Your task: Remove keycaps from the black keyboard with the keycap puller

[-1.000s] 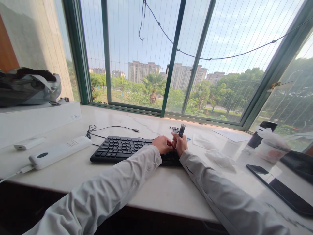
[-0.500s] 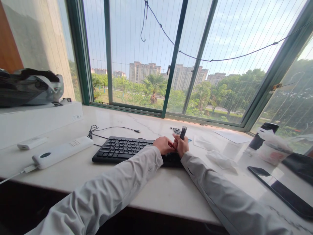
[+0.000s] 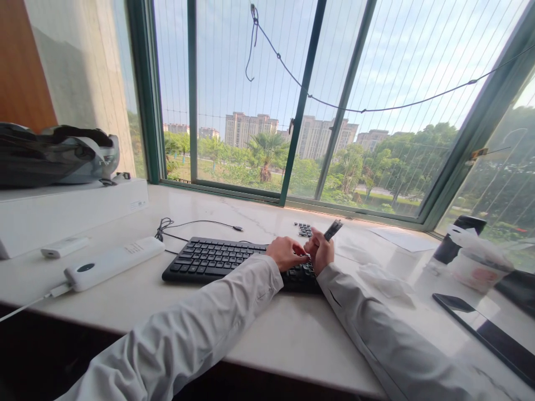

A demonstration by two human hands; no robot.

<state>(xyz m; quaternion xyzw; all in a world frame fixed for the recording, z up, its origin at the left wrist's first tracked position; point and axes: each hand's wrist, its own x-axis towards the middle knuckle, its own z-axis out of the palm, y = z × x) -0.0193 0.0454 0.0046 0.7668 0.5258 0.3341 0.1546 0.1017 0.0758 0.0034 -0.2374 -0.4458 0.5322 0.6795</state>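
A black keyboard (image 3: 217, 256) lies on the white counter, and both hands are over its right part. My right hand (image 3: 321, 252) is closed round a slim dark tool (image 3: 333, 229), whose upper end sticks out past the fist, tilted to the right. Its lower end is hidden, so its exact kind cannot be told. My left hand (image 3: 288, 253) is pinched, with its fingertips close to the right hand's fingers; what it pinches, if anything, is too small to make out. Several loose black keycaps (image 3: 305, 229) lie behind the hands.
A white power bank (image 3: 121, 262) with a cable lies left, near a white box (image 3: 75, 209) bearing a dark visor-like object. Crumpled tissue (image 3: 382, 281), a phone (image 3: 489, 328) and a bagged tub (image 3: 476, 267) are on the right. Behind the keyboard runs a black cable (image 3: 200, 223).
The tool in my right hand has tilted from nearly upright to leaning right. Both hands have shifted slightly right over the keyboard, and more of its right-hand keys show. The camera view has moved a little.
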